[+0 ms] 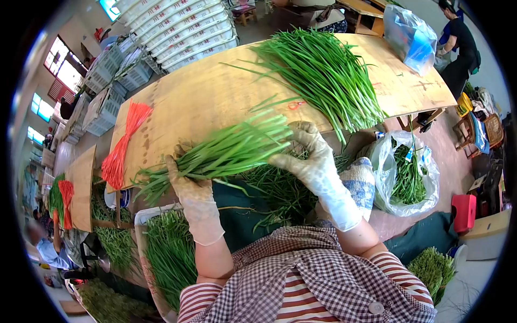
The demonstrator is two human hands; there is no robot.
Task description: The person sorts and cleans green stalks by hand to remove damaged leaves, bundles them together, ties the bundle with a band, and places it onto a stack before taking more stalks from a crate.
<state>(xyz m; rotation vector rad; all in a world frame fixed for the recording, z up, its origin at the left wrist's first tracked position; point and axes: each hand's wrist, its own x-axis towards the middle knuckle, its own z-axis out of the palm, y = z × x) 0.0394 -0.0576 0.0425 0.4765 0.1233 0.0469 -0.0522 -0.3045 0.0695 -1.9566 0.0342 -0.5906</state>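
Note:
A bunch of long green stalks (pixel 231 148) lies across my two gloved hands, over the near edge of the wooden table (pixel 188 91). My left hand (pixel 188 180) is wrapped round the leafy end at the left. My right hand (pixel 309 156) is at the cut ends on the right, thumb and fingers apart, its palm facing the stalks; whether it touches them is unclear. A larger pile of green stalks (pixel 328 81) rests on the table beyond my right hand. A bundle of red ties (pixel 128 142) lies at the table's left end.
A clear bag of greens (pixel 406 175) stands at the right, a crate of greens (pixel 169 253) below my left arm. Stacked white crates (pixel 180 32) are behind the table. A plastic bag (pixel 410 40) sits at its far right. A person (pixel 460 46) stands beyond; another sits left.

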